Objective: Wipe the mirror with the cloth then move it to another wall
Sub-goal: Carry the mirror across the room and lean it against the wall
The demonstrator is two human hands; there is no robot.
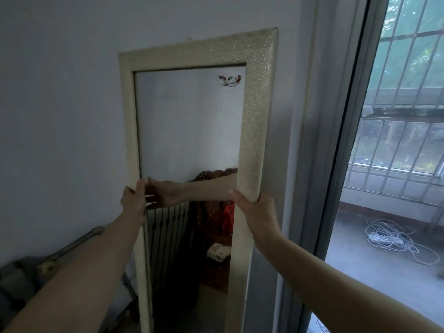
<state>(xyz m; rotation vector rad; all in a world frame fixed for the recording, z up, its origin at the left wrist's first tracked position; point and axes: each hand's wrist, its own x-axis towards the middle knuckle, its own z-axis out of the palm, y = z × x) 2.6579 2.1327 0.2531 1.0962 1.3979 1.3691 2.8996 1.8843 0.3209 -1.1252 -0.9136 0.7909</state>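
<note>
Mirror [189, 126] against wall [60, 92], gripped at both frame edges by left hand [133, 200] and right hand [254, 210]; moving step likely, lifting clear next.

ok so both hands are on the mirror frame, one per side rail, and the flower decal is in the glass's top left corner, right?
Not quite. The head view shows the flower decal in the top right corner of the glass, not the top left. The rest holds: the left hand has a grip on the left rail of the mirror, and the right hand on the right rail.
</note>
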